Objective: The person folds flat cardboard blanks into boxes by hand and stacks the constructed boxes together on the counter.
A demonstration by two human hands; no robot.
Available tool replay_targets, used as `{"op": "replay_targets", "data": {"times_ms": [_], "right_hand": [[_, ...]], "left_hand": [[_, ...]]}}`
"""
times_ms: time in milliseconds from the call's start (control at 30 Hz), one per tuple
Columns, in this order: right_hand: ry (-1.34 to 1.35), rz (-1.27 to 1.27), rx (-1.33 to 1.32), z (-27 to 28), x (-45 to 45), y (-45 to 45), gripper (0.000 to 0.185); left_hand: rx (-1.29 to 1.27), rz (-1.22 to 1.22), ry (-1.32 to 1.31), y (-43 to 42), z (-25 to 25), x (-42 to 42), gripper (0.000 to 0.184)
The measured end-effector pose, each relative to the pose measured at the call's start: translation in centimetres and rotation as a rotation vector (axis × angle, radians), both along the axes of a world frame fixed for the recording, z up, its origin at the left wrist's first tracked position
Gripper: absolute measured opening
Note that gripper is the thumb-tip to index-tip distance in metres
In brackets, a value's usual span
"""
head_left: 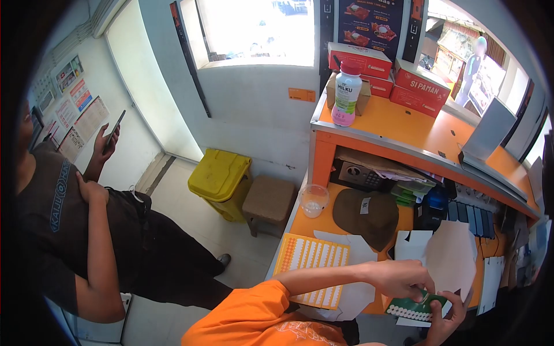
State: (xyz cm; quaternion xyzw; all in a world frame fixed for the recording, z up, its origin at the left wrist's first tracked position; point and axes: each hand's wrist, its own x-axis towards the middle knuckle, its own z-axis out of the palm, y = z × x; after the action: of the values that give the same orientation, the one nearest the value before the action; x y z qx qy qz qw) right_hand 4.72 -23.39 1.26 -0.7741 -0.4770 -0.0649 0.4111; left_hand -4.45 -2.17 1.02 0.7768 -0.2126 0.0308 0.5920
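A green card or sheet (408, 309) with rows of white round spots along its edge is held over the orange desk at the lower right. My right hand (449, 320) grips its right end, thumb on top. From the left, my left hand (398, 278) reaches over it with fingers bent down onto its upper edge; whether anything is pinched there is too small to tell. Left of my hands, a yellow sheet (306, 254) with rows of white labels lies on white paper (360, 288). A large pale sheet (453, 254) is just beyond the card.
A brown cap (365, 214) and a clear cup (314, 200) stand on the desk. A bottle (347, 95) and red boxes (420, 87) are on the raised counter. At left stands a person (69, 202) holding a phone, near a yellow bin (219, 176) and brown stool (269, 199).
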Motion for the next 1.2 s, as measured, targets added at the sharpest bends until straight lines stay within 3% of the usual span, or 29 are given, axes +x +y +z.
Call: {"op": "replay_targets", "data": {"times_ms": [100, 300, 400, 600, 767, 833, 967, 1067, 1200], "right_hand": [[-0.134, -0.057, -0.018, 0.5, -0.6, 0.7, 0.021], [-0.132, -0.041, -0.091, 0.2, -0.4, 1.1, 0.017], [0.23, -0.118, -0.004, -2.8, 0.8, 0.7, 0.03], [0.237, -0.107, 0.181, -8.3, 3.1, 0.3, 0.024], [1.168, -0.145, 0.474, -13.5, 0.4, 0.5, 0.025], [1.303, -0.243, 0.599, -16.9, -1.7, 0.8, 0.031], [1.591, -0.104, 0.473, -22.4, -4.7, 0.1, 0.036], [1.537, -0.216, 0.305, -21.6, -7.1, 0.8, 0.036], [1.303, -0.078, -0.022, -22.3, -6.8, -0.6, 0.036]], "left_hand": [[0.006, 0.029, -0.027, 0.0, -0.1, 0.0, 0.023], [0.089, 0.105, -0.017, 0.2, 0.6, -0.5, 0.023], [0.17, 0.195, -0.065, 0.1, 0.1, -0.3, 0.024], [0.251, 0.393, -0.046, 0.7, 0.3, -0.1, 0.029], [0.311, 0.517, -0.105, 1.2, -0.9, 0.5, 0.032], [0.346, 0.493, -0.04, 1.5, -1.1, 0.6, 0.034], [0.592, 0.384, 0.085, 2.7, -5.1, 2.8, 0.04], [0.863, 0.413, 0.392, 3.9, -7.6, 4.2, 0.047], [0.946, 0.481, 0.698, 7.3, -13.2, 4.7, 0.062]]}}
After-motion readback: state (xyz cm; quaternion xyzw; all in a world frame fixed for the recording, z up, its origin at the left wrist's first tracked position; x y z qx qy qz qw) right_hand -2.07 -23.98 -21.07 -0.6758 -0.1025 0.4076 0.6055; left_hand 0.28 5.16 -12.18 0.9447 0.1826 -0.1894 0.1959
